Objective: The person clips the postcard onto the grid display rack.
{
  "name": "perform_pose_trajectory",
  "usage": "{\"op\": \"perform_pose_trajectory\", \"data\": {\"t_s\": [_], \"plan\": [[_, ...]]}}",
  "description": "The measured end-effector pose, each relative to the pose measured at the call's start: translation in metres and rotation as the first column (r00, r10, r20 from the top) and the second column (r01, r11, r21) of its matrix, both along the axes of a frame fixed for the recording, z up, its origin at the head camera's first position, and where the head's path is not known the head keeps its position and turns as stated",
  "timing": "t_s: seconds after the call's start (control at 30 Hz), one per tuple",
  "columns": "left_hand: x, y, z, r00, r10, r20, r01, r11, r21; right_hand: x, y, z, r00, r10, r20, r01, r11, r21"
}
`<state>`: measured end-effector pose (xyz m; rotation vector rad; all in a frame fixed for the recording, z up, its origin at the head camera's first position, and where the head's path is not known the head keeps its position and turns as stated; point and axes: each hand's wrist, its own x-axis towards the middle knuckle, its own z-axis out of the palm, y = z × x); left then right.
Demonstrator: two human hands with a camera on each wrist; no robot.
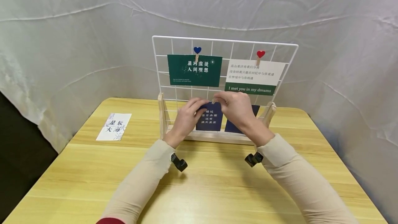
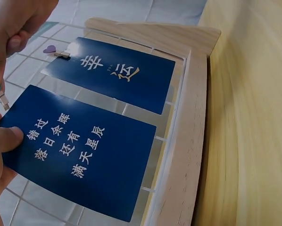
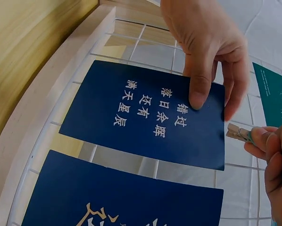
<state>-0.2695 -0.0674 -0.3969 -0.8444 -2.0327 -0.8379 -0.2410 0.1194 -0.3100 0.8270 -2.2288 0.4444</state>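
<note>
A dark blue card (image 3: 145,115) with white characters stands against the white wire grid (image 1: 225,40). My left hand (image 1: 187,118) pinches that card near its top left edge, thumb on the front and fingers behind. Between the thumb and finger of my right hand (image 1: 237,108) is a small wooden clothespin (image 3: 238,132). The clothespin's tip is at the card's top edge; whether it bites the card cannot be told. Beside it hangs a second blue card (image 2: 113,73), held by a clothespin with a purple heart (image 2: 49,49).
Higher on the grid hang a green card (image 1: 195,75) under a blue heart clip (image 1: 197,50) and a white-and-green card (image 1: 255,75) under a red heart clip (image 1: 261,54). A white card (image 1: 113,127) lies on the wooden table (image 1: 211,189), left of the grid's wooden stand (image 1: 217,137).
</note>
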Motion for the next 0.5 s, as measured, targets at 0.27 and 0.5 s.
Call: {"op": "perform_pose_trajectory", "data": {"t_s": [0.27, 0.5], "plan": [[0.0000, 0.0015, 0.0000, 1.000, 0.020, -0.011, -0.020, 1.000, 0.012, -0.0017, -0.0050, -0.0025, 0.997, -0.031, 0.072, 0.030, 0.999, 0.017], [-0.0018, 0.0012, -0.0017, 0.999, 0.023, -0.033, -0.022, 0.999, 0.023, -0.0051, -0.0101, -0.0043, 0.991, -0.048, 0.122, 0.046, 0.999, 0.018]]}}
